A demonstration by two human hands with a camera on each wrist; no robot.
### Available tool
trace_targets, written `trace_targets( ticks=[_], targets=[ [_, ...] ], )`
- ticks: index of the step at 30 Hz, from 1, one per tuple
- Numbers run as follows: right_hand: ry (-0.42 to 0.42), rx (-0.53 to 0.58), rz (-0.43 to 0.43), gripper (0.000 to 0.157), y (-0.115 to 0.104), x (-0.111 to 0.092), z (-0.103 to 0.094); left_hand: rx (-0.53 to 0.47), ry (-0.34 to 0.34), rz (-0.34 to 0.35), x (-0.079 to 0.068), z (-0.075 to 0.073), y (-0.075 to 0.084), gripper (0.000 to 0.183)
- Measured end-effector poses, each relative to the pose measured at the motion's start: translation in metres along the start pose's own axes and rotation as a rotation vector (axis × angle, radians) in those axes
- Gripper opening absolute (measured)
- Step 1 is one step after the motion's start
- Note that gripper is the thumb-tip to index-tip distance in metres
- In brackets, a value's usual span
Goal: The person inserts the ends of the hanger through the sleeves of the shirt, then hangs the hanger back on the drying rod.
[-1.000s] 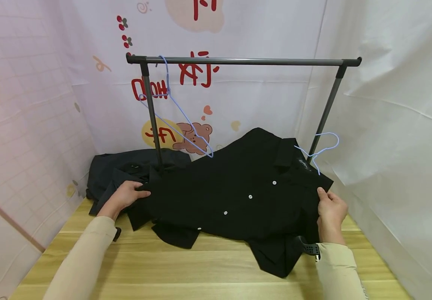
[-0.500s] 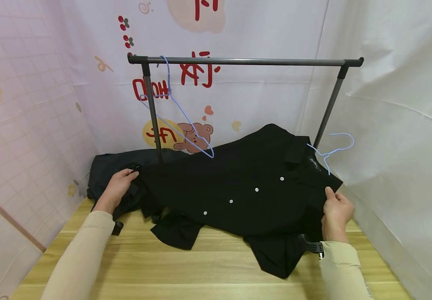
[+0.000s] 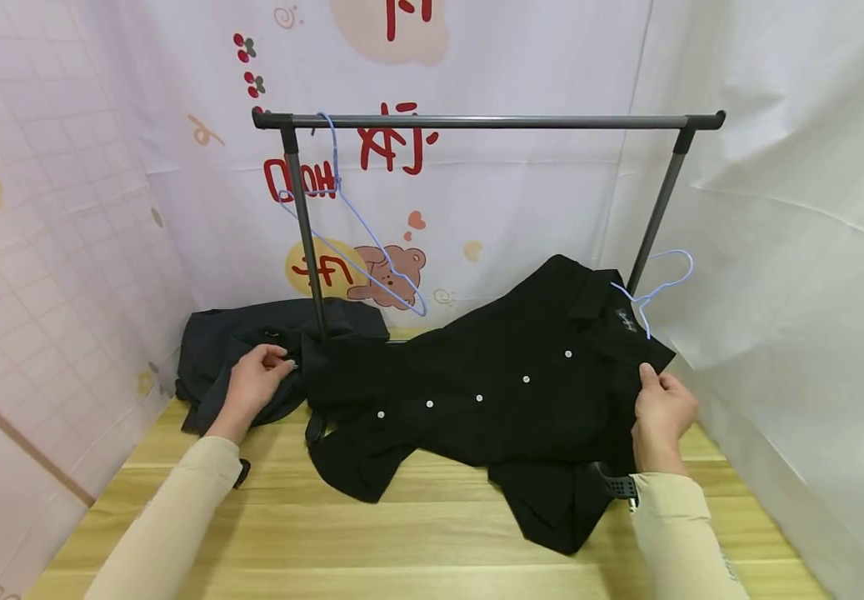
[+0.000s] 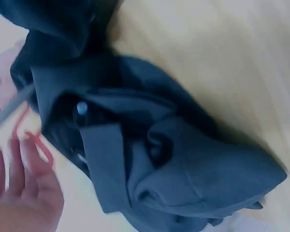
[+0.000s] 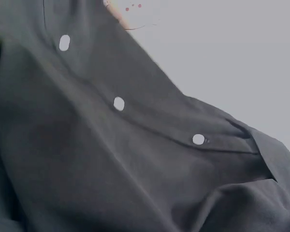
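Observation:
A black short-sleeved shirt [image 3: 506, 367] with white buttons lies slantwise over the table on a light blue hanger [image 3: 652, 292], whose hook stands out at the collar. My right hand [image 3: 662, 412] pinches the shirt near its right-hand shoulder, thumb on top. My left hand [image 3: 257, 382] is off the shirt's hem, in front of a dark crumpled garment [image 3: 210, 350]. Its fingers [image 4: 17, 166] look extended in the left wrist view, beside bunched dark cloth [image 4: 135, 145]. The right wrist view is filled by the shirt front and its buttons [image 5: 119, 103].
A dark metal clothes rack [image 3: 491, 122] spans the back, its left post [image 3: 304, 225] rising behind the garments. Another light blue hanger [image 3: 372, 221] hangs at the bar's left end. Wooden tabletop [image 3: 402, 542] shows in front, with printed fabric [image 3: 521, 67] behind.
My left hand has let go of the shirt's hem after lifting it leftward, and the hem has dropped back right. The right hand, shirt and hanger shifted right, then slightly back.

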State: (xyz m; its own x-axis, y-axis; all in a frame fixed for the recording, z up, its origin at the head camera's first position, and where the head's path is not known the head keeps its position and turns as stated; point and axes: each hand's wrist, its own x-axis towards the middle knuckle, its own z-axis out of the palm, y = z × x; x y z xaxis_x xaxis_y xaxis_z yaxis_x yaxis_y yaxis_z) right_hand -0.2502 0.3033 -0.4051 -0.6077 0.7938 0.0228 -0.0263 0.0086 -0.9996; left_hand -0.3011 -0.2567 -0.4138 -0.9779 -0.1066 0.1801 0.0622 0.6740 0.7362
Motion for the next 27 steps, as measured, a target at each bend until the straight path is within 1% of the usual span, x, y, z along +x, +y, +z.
trace_targets(
  ticks=[2,5,7,10,12,13,15,16,17,19,21,23,25,27],
  targets=[
    [-0.004,-0.008,0.001,0.054,0.001,-0.001,0.000,0.062,-0.122,0.051,-0.010,0.011,0.002,0.031],
    [-0.007,-0.020,-0.008,0.055,0.001,-0.002,0.000,0.157,-0.286,0.127,-0.028,0.033,0.007,0.029],
    [-0.007,-0.029,-0.018,0.055,0.001,-0.002,0.000,0.223,-0.362,0.156,-0.040,0.049,0.011,0.036],
    [-0.010,-0.045,-0.024,0.055,0.001,-0.003,0.000,0.347,-0.427,0.190,-0.055,0.075,0.017,0.054],
    [-0.014,-0.054,-0.028,0.055,0.001,-0.004,0.001,0.449,-0.442,0.254,-0.064,0.089,0.020,0.059],
    [-0.017,-0.057,-0.029,0.054,0.001,-0.004,0.001,0.497,-0.438,0.298,-0.066,0.095,0.020,0.055],
    [-0.024,-0.061,-0.025,0.054,0.001,-0.004,0.001,0.577,-0.408,0.403,-0.069,0.102,0.020,0.036],
    [-0.027,-0.061,-0.024,0.054,0.001,-0.004,0.000,0.599,-0.384,0.448,-0.070,0.104,0.020,0.025],
    [-0.028,-0.063,-0.022,0.054,0.001,-0.003,0.000,0.598,-0.355,0.481,-0.068,0.103,0.020,0.016],
    [-0.023,-0.058,-0.015,0.053,0.001,-0.001,-0.001,0.553,-0.285,0.488,-0.062,0.097,0.020,0.006],
    [-0.013,-0.047,-0.015,0.053,0.000,0.002,-0.003,0.480,-0.193,0.445,-0.052,0.084,0.021,0.003],
    [-0.003,-0.030,-0.009,0.053,-0.001,0.004,-0.004,0.391,-0.083,0.369,-0.039,0.068,0.022,0.012],
    [0.004,-0.011,-0.008,0.053,-0.002,0.005,-0.004,0.332,0.027,0.299,-0.027,0.054,0.021,0.020],
    [0.005,0.009,-0.001,0.054,-0.002,0.006,-0.004,0.295,0.107,0.248,-0.018,0.043,0.020,0.024]
  ],
)
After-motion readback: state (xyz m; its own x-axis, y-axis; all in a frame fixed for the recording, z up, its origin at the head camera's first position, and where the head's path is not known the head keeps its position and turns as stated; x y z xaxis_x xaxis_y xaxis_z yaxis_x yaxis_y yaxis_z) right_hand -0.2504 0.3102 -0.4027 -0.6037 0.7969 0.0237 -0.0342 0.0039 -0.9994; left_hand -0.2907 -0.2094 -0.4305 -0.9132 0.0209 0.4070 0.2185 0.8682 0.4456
